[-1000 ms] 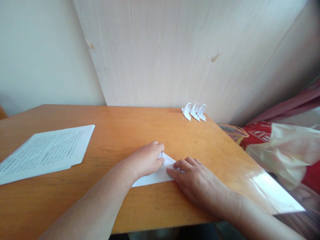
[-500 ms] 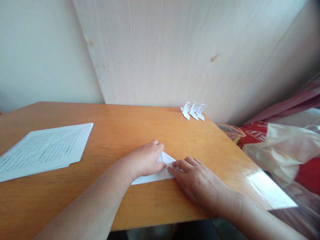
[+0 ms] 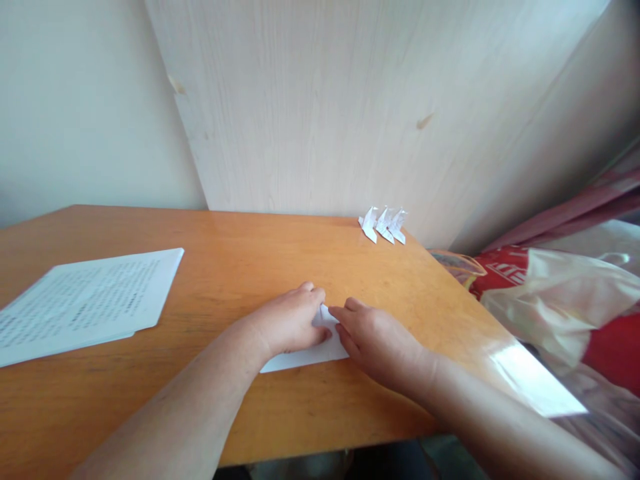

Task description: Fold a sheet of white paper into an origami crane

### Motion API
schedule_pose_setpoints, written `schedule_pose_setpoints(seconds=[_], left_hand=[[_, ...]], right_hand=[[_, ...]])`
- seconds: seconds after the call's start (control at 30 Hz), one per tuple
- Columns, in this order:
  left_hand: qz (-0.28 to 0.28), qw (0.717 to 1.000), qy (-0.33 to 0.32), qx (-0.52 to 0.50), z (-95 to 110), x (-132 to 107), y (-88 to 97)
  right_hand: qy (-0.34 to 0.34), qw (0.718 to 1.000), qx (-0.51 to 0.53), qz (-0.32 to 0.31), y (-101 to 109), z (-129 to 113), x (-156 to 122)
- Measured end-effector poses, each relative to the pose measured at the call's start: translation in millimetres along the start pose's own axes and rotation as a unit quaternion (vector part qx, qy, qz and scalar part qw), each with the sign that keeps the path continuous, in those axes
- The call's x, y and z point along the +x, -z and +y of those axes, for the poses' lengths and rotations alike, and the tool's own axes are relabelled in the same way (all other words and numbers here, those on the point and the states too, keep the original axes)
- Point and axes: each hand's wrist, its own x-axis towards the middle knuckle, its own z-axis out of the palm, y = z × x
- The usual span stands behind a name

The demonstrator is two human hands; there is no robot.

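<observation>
Left hand (image 3: 290, 323) fingers curl together onto the folded paper (image 3: 306, 359) beneath them. Right hand (image 3: 375, 340) fingers lie flat, close together, pressing its corner. Beyond the fingertips stand paper figures (image 3: 384, 225); printed sheets (image 3: 90, 303) lie well left.

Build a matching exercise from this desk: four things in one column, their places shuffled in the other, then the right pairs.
Things
1. folded white paper
2. printed sheets
3. small folded paper pieces
4. red and clear bag

Places
a. beyond the right edge of the table
b. under the left hand and right hand
c. on the table's left side
d. far right corner, by the wooden board

Pairs: 1-b, 2-c, 3-d, 4-a
</observation>
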Motion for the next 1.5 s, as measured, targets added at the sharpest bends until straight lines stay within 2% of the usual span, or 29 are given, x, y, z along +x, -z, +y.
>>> schedule_pose_setpoints(seconds=[0.13,0.37,0.77,1.1,1.37,1.5], left_hand=[[-0.001,1.000,0.008,0.004,1.8,-1.0,1.3],[0.014,0.999,0.021,-0.021,2.2,0.0,0.2],[0.015,0.999,0.022,-0.033,1.8,0.5,0.4],[0.016,0.999,0.014,-0.044,0.3,1.3,-0.2],[0.001,0.999,0.012,-0.042,0.8,1.1,1.3],[-0.003,0.999,0.003,-0.034,-0.1,2.5,1.4]], right_hand=[[-0.018,0.998,-0.042,-0.048,-10.0,1.5,5.7],[-0.026,0.999,-0.035,-0.027,-14.7,3.4,5.0],[0.005,0.999,-0.027,-0.045,-14.5,7.4,13.1],[-0.020,0.998,-0.002,-0.058,-3.6,4.2,16.1],[0.031,0.997,0.050,-0.051,2.9,11.7,14.8],[0.017,0.995,0.074,-0.063,10.5,13.3,14.7]])
